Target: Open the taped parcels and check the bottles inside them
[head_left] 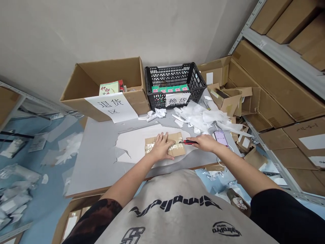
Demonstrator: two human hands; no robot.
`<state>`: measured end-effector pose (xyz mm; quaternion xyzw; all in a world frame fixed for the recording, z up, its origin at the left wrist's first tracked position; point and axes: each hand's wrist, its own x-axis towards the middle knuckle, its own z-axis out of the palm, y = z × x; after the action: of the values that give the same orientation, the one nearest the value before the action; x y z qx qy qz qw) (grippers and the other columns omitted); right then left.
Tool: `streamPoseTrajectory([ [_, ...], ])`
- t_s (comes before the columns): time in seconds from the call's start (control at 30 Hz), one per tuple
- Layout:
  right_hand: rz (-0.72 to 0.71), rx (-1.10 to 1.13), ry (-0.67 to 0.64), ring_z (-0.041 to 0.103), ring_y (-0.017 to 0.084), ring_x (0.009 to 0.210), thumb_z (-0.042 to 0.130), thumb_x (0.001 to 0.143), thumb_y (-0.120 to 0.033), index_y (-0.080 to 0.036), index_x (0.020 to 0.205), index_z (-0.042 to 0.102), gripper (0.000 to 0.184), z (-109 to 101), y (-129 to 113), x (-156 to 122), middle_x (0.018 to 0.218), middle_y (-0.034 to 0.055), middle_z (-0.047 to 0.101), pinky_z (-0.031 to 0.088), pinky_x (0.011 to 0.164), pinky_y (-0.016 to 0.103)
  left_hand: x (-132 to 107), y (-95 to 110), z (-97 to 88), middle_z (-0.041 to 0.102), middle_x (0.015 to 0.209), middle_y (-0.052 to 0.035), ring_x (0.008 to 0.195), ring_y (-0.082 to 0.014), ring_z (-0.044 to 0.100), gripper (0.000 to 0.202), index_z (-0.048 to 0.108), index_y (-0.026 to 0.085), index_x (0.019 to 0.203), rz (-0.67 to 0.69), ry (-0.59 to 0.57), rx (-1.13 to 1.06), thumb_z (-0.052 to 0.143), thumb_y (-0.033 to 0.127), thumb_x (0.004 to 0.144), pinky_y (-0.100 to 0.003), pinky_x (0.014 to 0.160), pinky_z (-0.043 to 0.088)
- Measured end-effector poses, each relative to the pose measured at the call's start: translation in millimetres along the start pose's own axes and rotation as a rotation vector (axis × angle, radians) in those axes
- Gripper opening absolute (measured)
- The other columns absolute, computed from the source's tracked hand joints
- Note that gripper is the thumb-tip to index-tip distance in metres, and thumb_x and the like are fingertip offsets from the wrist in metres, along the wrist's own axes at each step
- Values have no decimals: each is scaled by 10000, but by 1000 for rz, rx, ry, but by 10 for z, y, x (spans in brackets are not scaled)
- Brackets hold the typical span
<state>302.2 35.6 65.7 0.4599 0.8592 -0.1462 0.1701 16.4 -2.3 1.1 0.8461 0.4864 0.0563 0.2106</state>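
Note:
A small taped cardboard parcel (177, 137) lies on the grey table (99, 159) in front of me. My left hand (160, 146) rests flat on top of it, fingers spread, pressing it down. My right hand (204, 142) is closed round a red and black utility knife (188, 142), whose tip touches the parcel's taped right end. A phone (221, 138) with a lit screen lies just right of my right hand.
A large open carton (106, 84) with a paper sign stands at the back left, a black plastic crate (175, 83) with green and pink boxes beside it. White packaging scraps (203, 117) pile at the right. Shelves of cartons (279, 88) line the right side.

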Motion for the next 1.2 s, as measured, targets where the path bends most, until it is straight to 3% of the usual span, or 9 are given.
streamPoseTrajectory([
  [0.1, -25, -53, 5, 668, 247, 918, 454, 947, -430, -439, 1391, 480, 445, -73, 5, 28, 1038, 51, 712, 438, 706, 294, -66, 10, -13, 161, 1611, -102, 1451, -489, 76, 985, 519, 332, 1361, 42, 51, 74, 846, 663, 492, -653, 1149, 90],
  [0.2, -43, -69, 7, 665, 252, 907, 447, 949, -413, -425, 1376, 499, 430, -95, 27, 35, 1028, 52, 714, 428, 688, 294, -266, -44, -43, 210, 1592, -129, 1456, -451, 121, 881, 494, 312, 1383, 55, 160, 119, 771, 671, 628, -646, 1144, 137],
  [0.33, -94, -11, 3, 656, 239, 937, 464, 942, -399, -420, 1348, 519, 411, -114, 70, 30, 1088, 28, 714, 424, 694, 285, -705, -199, -36, 399, 1474, -148, 1375, -358, 344, 471, 586, 243, 1268, -132, 384, 83, 610, 501, 874, -524, 1098, 340],
  [0.4, -116, 30, 9, 654, 232, 950, 464, 945, -405, -415, 1347, 517, 406, -135, 66, 42, 1103, 16, 716, 422, 704, 282, -904, -257, 6, 457, 1394, -153, 1280, -329, 439, 370, 616, 230, 1205, -237, 470, 69, 589, 436, 898, -490, 1041, 409],
  [0.5, -121, 47, 15, 651, 233, 971, 469, 943, -415, -399, 1354, 512, 414, -156, -3, 85, 1124, 17, 713, 420, 710, 283, -1048, -254, 72, 461, 1354, -153, 1211, -321, 470, 312, 630, 233, 1167, -304, 522, 68, 585, 389, 901, -487, 991, 439],
  [0.67, -101, -39, -8, 650, 245, 958, 474, 934, -411, -408, 1339, 532, 409, -134, -137, 153, 1083, 31, 714, 409, 685, 284, -844, -20, 63, 482, 1344, -140, 1248, -328, 426, 255, 648, 224, 1107, -135, 445, 65, 571, 358, 904, -508, 1030, 388],
  [0.87, -37, -96, -19, 653, 252, 959, 470, 934, -403, -436, 1337, 534, 409, -166, -65, 121, 1083, 37, 714, 408, 687, 292, -424, 232, 38, 465, 1357, -168, 1261, -342, 411, 493, 570, 166, 1219, 95, 287, 52, 671, 445, 826, -507, 1053, 362],
  [1.07, 4, -102, -29, 658, 251, 943, 468, 931, -417, -453, 1329, 539, 406, -196, -15, 76, 1096, 34, 716, 402, 685, 292, -299, 199, 60, 466, 1336, -159, 1228, -332, 430, 506, 575, 177, 1201, 82, 229, 43, 719, 415, 778, -479, 1030, 389],
  [1.2, 40, -38, -77, 658, 248, 932, 488, 911, -424, -475, 1334, 529, 428, -210, 16, 57, 1107, 7, 721, 406, 705, 300, -218, 172, 18, 441, 1384, -169, 1262, -354, 397, 623, 575, 183, 1214, 41, 193, 45, 795, 424, 684, -504, 1042, 371],
])
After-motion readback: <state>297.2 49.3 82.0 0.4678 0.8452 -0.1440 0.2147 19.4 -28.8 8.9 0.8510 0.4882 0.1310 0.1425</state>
